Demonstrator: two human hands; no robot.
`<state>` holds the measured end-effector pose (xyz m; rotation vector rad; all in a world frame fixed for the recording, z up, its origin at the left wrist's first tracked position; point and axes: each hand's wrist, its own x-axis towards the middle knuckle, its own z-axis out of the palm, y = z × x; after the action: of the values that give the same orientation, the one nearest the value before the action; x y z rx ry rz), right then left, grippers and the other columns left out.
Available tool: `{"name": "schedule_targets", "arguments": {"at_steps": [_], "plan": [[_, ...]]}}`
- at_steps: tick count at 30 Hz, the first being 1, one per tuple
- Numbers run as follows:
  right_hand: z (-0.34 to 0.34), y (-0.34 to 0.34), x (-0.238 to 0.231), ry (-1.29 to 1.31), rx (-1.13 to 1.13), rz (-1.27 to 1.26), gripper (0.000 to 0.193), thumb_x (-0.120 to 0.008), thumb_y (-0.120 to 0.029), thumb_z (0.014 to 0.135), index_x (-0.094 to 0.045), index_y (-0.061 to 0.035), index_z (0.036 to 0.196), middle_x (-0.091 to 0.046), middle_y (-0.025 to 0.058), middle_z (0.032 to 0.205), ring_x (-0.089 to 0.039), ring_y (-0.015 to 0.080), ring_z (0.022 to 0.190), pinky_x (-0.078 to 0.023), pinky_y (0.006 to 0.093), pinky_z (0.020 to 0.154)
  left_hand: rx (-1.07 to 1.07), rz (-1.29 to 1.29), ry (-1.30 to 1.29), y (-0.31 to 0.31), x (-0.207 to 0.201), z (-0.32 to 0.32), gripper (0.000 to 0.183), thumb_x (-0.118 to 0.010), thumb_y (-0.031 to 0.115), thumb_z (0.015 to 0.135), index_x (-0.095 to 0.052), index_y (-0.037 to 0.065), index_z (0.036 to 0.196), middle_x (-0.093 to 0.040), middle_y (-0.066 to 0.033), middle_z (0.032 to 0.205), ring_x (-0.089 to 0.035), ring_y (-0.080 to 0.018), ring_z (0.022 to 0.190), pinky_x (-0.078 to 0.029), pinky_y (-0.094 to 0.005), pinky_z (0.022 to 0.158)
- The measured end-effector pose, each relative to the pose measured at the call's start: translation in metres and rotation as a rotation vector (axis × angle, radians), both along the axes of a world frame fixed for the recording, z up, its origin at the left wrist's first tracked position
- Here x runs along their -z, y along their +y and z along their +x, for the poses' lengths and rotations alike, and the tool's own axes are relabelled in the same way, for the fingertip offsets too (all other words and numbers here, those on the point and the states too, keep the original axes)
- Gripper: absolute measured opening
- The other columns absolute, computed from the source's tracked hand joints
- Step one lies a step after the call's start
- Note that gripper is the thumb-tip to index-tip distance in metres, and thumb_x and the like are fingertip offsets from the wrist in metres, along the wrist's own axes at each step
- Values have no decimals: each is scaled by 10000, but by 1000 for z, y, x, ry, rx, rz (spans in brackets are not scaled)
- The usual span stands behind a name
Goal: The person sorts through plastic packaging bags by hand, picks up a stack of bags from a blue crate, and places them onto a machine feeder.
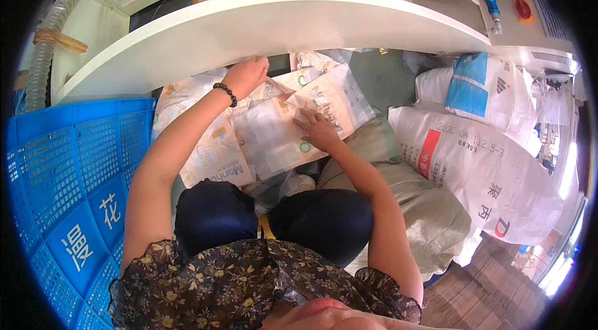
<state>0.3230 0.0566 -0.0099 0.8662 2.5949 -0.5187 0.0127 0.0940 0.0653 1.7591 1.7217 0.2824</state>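
My right hand (321,131) lies with its fingers spread on a clear printed plastic bag (283,124) in front of my knees. Beyond it, my left hand (247,76), with a dark bead bracelet at the wrist, has its fingers curled together close under the white machine edge. What those fingers hold, if anything, cannot be made out. More printed plastic bags (215,149) are piled beneath and to the left of my forearm, overlapping the one under my right hand.
A white machine panel (299,15) curves across just beyond my hands. On the left stands a blue plastic crate (81,174). Full white woven sacks (486,174) and a greenish sack (411,205) crowd the right side, above a wood-patterned floor (492,286).
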Motion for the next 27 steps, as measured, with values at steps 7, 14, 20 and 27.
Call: {"name": "schedule_targets", "arguments": {"at_steps": [7, 14, 20, 27], "plan": [[-20, -4, 0, -74, -36, -27, 629, -670, -357, 795, -440, -294, 1377, -293, 71, 1501, -431, 336, 1240, -421, 452, 979, 326, -151, 75, -10, 96, 2, 190, -576, 104, 859, -667, 142, 1022, -461, -95, 1381, -434, -309, 1250, -376, -418, 1033], [2, -10, 5, -41, 28, -26, 641, -677, -349, 799, -425, -305, 1387, -265, 40, 1523, -375, 318, 1302, -404, 451, 1001, 277, 349, -62, -7, 23, 24, 135, -616, 13, 752, -677, 83, 850, -632, -61, 911, -568, -292, 955, -443, -415, 890], [-2, -12, 7, 25, -1, -32, 628, -685, -341, 778, -464, -267, 1361, -286, 62, 1509, -384, 327, 1290, -407, 427, 1002, 89, 417, -132, -31, -115, 13, 169, -547, -27, 805, -659, 62, 894, -603, -88, 901, -602, -256, 797, -490, -343, 701], [-29, -1, -27, 528, 695, -967, 563, -385, -527, 951, -448, -145, 1360, -524, 110, 1321, -497, 309, 1170, -416, 429, 968, -547, 143, -1060, -81, -157, -11, 276, -492, -25, 906, -625, 10, 1144, -624, -114, 1091, -619, -164, 873, -509, -266, 762]]}}
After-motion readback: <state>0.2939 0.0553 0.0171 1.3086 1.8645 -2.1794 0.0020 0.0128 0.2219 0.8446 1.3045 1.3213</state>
